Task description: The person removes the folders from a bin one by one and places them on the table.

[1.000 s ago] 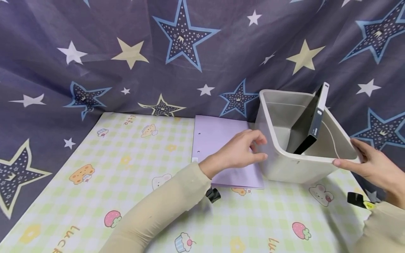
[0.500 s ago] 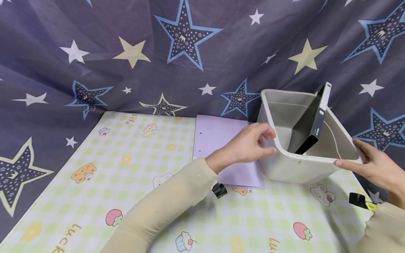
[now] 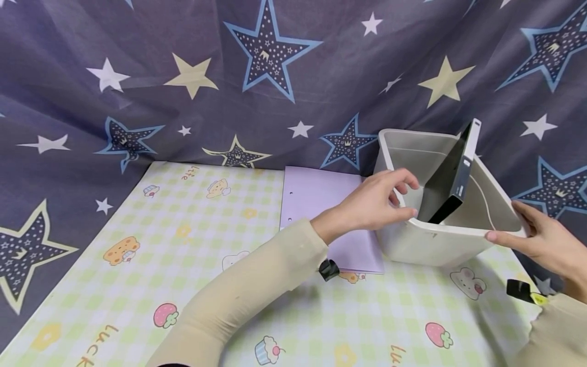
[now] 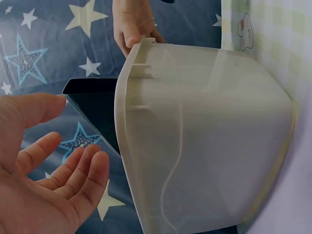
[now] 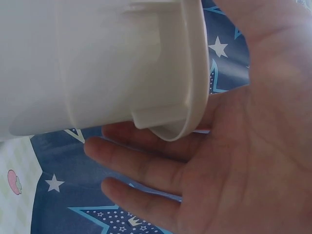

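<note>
A pale grey plastic bin [image 3: 412, 247] stands at the right of the table. Inside it leans a flat black case [image 3: 447, 186] with a light grey edge, its top sticking out above the rim. My left hand [image 3: 376, 204] hovers at the bin's left rim with fingers loosely bent, thumb and fingers apart. The left wrist view shows nothing in that left hand [image 4: 58, 190], with the black case [image 4: 100, 109] beyond its fingertips. My right hand [image 3: 545, 242] holds the bin's front right corner, thumb on the rim. In the right wrist view its fingers [image 5: 141, 163] extend along the outside wall.
A purple folder [image 3: 316, 191] with two small holes lies left of the bin, partly hidden by my left arm. A checked cloth [image 3: 197, 265] with cartoon prints covers the table. Behind hangs a dark star-patterned curtain [image 3: 257, 122].
My left hand has moved right and slightly up, from beside the bin's left wall to over its rim. My right hand, the bin and the black case keep their places.
</note>
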`<state>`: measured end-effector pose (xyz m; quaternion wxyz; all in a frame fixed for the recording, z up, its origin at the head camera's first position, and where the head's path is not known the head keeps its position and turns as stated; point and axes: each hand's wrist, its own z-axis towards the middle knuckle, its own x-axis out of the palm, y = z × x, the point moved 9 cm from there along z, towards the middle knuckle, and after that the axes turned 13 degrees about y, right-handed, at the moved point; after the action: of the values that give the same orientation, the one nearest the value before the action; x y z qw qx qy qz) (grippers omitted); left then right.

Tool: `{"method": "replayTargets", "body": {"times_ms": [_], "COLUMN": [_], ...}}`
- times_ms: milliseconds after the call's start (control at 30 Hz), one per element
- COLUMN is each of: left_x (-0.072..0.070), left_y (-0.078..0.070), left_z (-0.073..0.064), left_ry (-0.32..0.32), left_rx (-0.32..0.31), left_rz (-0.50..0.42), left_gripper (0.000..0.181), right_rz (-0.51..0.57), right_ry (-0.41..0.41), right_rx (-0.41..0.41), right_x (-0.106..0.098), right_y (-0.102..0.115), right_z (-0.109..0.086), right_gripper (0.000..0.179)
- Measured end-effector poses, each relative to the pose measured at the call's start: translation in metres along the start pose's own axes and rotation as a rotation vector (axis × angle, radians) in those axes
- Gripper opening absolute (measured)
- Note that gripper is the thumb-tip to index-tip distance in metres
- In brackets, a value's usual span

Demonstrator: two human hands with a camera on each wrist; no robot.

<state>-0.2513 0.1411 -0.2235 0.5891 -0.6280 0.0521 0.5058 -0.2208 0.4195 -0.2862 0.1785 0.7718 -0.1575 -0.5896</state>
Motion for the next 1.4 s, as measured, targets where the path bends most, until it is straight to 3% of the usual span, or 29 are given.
{"method": "replayTargets", "body": {"times_ms": [567, 1067, 1400], "left_x": [0.013, 0.019, 0.029], "left_y": [-0.014, -0.025, -0.028], "left_z": [0.027, 0.044, 0.054], "left_ry": [0.084, 0.084, 0.102], "left_rx": [-0.019, -0.036, -0.106], "left_rz": [0.083, 0.185, 0.239], "left_gripper": [0.045, 0.048, 0.049], "right_rz": [0.025, 0.018, 0.004], "right_ry": [0.011, 0.018, 0.020], "right_rx": [0.010, 0.023, 0.031], "right_x": [0.001, 0.000, 0.000], "right_y": [-0.003, -0.003, -0.003], "right_z": [0.001, 0.001, 0.002], "right_gripper": [0.103, 0.104, 0.105]}}
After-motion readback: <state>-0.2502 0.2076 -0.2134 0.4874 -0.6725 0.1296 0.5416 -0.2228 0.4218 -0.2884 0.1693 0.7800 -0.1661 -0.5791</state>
